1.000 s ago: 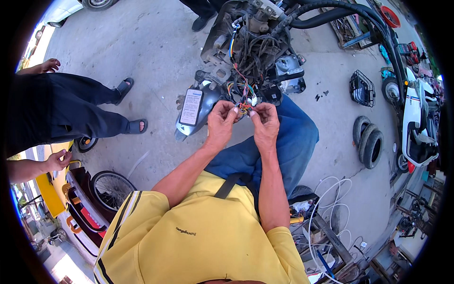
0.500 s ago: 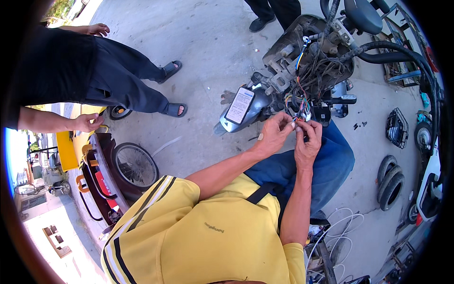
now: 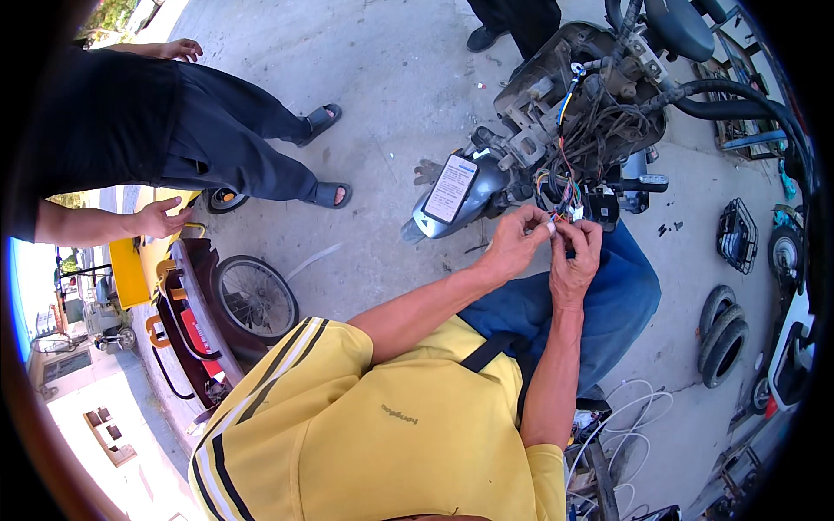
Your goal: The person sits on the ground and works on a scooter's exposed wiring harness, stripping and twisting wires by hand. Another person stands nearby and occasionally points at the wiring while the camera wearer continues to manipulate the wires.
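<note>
My left hand and my right hand meet fingertip to fingertip at the near end of a bundle of coloured wires. Both hands pinch thin wires there; the exact strands are too small to make out. A white connector sits on the bundle just beyond my right fingers. The wires come from the opened front of a scooter, where dark cables lie tangled. A phone with a lit text screen rests on the scooter's silver-grey fender, left of my hands.
A person in dark clothes and sandals stands at the left, one hand held out. Another person's dark trousers show at the top. A maroon cart with a spoked wheel stands left. Tyres, a black basket and white tubing lie right.
The whole view has shifted slightly, so things sit a little further right and lower. My hands stay together at the wires, with small finger movements.
</note>
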The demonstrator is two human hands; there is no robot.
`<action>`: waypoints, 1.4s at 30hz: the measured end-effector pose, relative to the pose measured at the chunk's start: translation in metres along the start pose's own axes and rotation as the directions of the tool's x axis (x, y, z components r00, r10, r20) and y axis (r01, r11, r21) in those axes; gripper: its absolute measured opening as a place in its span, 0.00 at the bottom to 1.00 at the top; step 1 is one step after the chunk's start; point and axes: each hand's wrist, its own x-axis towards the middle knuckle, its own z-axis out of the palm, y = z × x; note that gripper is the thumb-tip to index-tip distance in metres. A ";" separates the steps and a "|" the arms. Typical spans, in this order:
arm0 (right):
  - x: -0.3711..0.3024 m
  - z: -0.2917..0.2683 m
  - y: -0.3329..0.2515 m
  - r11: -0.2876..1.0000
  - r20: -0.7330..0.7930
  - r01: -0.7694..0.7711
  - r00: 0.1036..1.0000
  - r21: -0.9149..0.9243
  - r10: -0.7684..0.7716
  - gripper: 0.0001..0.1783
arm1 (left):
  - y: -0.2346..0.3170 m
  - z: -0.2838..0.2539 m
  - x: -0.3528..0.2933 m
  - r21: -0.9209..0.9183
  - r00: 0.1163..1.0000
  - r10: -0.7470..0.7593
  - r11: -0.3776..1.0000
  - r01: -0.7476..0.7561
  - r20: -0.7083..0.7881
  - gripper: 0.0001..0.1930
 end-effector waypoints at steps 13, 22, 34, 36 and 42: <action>0.001 0.001 -0.001 0.998 0.041 -0.002 0.999 -0.055 0.004 0.10 | -0.013 0.003 0.001 0.182 0.987 0.151 0.974 -0.137 -0.064 0.07; 0.001 -0.001 -0.005 0.997 0.041 -0.017 0.999 -0.073 0.020 0.10 | -0.026 0.006 0.003 0.022 0.985 0.144 0.990 -0.143 -0.092 0.05; 0.002 0.000 -0.003 0.998 -0.008 -0.027 1.000 -0.057 0.026 0.10 | -0.026 0.009 0.004 0.023 0.983 0.139 0.990 -0.137 -0.123 0.05; 0.001 0.001 -0.002 0.997 -0.015 -0.027 1.000 -0.067 0.026 0.10 | -0.026 0.009 0.005 0.039 0.983 0.140 0.990 -0.136 -0.120 0.05; 0.000 0.001 0.000 0.996 -0.029 -0.021 0.999 -0.091 0.019 0.11 | -0.028 0.009 0.008 0.079 0.982 0.145 0.988 -0.136 -0.121 0.05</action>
